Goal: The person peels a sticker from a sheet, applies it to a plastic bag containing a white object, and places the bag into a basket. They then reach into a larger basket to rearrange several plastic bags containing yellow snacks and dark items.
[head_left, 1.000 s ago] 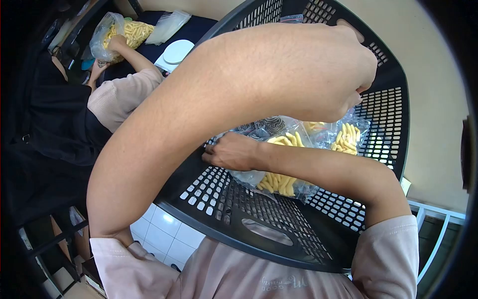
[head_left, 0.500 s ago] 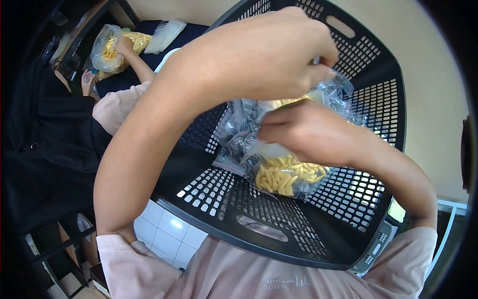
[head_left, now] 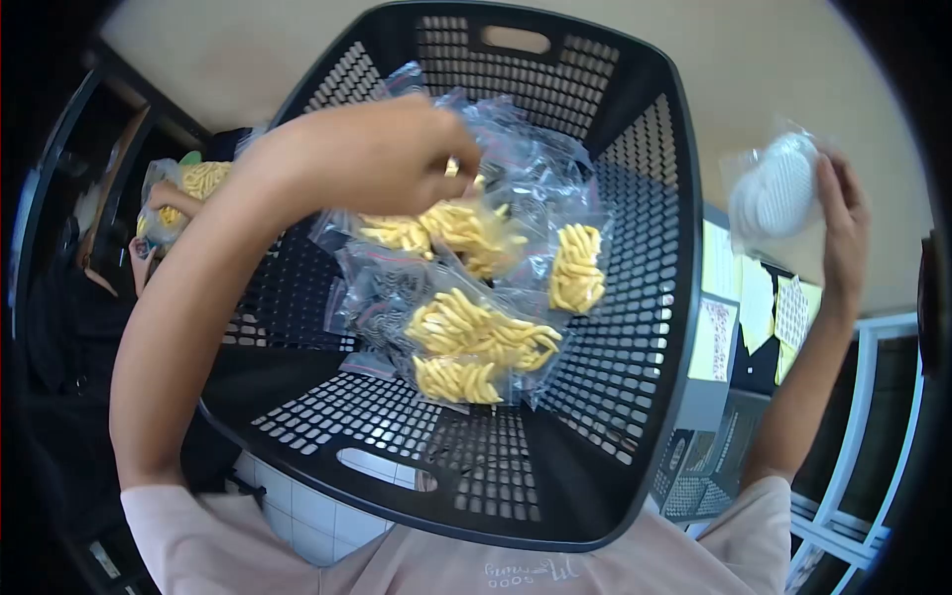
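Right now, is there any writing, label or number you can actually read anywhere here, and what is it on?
Pink shirt: a pale cursive print at the bottom edge, too small to read.
Papers on the wall: rows of print, too blurred to read.
Snack bags in the black basket: no readable label.
White packet in the right hand: no text visible.

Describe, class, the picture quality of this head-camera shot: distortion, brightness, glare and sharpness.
Head view: strong fisheye bending, with dark rounded corners; the black perforated plastic basket bulges. Daylight shows through its holes on the right. Small glints sit on the clear plastic bags of yellow stick snacks. The left hand and the right hand, holding a clear bag of white discs, look slightly soft.
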### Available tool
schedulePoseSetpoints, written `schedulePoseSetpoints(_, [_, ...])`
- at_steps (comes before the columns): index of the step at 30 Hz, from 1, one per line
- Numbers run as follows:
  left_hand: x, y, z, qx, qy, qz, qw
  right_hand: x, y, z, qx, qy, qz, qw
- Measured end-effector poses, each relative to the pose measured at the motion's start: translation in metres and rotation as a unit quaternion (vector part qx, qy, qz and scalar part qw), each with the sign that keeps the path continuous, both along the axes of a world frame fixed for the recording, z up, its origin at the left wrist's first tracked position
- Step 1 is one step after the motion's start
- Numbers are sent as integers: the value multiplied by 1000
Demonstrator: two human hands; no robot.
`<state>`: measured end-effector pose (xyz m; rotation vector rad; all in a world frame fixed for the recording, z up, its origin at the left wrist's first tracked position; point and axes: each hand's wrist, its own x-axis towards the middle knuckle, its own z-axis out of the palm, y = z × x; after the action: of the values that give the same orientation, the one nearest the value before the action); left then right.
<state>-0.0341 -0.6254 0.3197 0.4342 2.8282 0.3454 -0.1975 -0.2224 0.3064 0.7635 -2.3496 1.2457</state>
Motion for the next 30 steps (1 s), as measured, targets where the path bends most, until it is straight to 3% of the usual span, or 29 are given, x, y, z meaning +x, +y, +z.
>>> schedulePoseSetpoints(2, [-48, 19, -30, -24, 12, -2, 1000, -37, 22, -52, -155, -127, -45, 979])
schedulePoseSetpoints(5, [-125, 46, -81, -73, 12, 22, 997, -78, 38, -142, -194, -160, -72, 965])
schedulePoseSetpoints(7, [-170, 50, -129, -47, 59, 7, 997, -85, 37, -189, -231, -256, -92, 934])
schedulePoseSetpoints(8, [-186, 52, -160, -48, 60, 9, 997, -99, 47, -229, -266, -292, -56, 917])
schedulePoseSetpoints(9, [-201, 52, -190, -24, 64, 11, 998, -90, 23, -243, -344, -297, -97, 885])
schedulePoseSetpoints(10, [-212, 52, -201, -2, 70, 13, 997, -85, 13, -256, -358, -340, -96, 864])
schedulePoseSetpoints(11, [-206, 59, -202, -3, 70, 15, 997, -89, 17, -279, -290, -383, -88, 873])
schedulePoseSetpoints(13, [-187, 76, -203, -106, 39, 71, 991, -82, -3, -300, -285, -399, -128, 862])
schedulePoseSetpoints(15, [-181, 69, -218, -158, 60, 58, 984, -84, -8, -322, -303, -428, -76, 848])
schedulePoseSetpoints(19, [-162, 60, -199, -145, -26, -12, 989, -88, -5, -333, -204, -460, -68, 861])
schedulePoseSetpoints(21, [-143, 63, -183, -224, -147, -19, 963, -94, -5, -323, -85, -514, -104, 847])
schedulePoseSetpoints(22, [-131, 62, -176, -224, -147, -15, 963, -95, -6, -316, -83, -514, -101, 848])
schedulePoseSetpoints(24, [-98, 60, -165, -266, -166, -55, 948, -95, -10, -305, 105, -294, -160, 937])
schedulePoseSetpoints(25, [-80, 58, -164, -265, -166, -51, 948, -99, -11, -301, 106, -292, -156, 937])
schedulePoseSetpoints(27, [-46, 58, -164, -301, -114, -95, 942, -107, -12, -292, 136, -141, -115, 974])
schedulePoseSetpoints(28, [-36, 59, -162, -300, -116, -91, 942, -104, -16, -275, 138, -141, -112, 974])
schedulePoseSetpoints(30, [-22, 61, -155, -323, -204, -133, 915, -84, -35, -214, -38, -192, -52, 979])
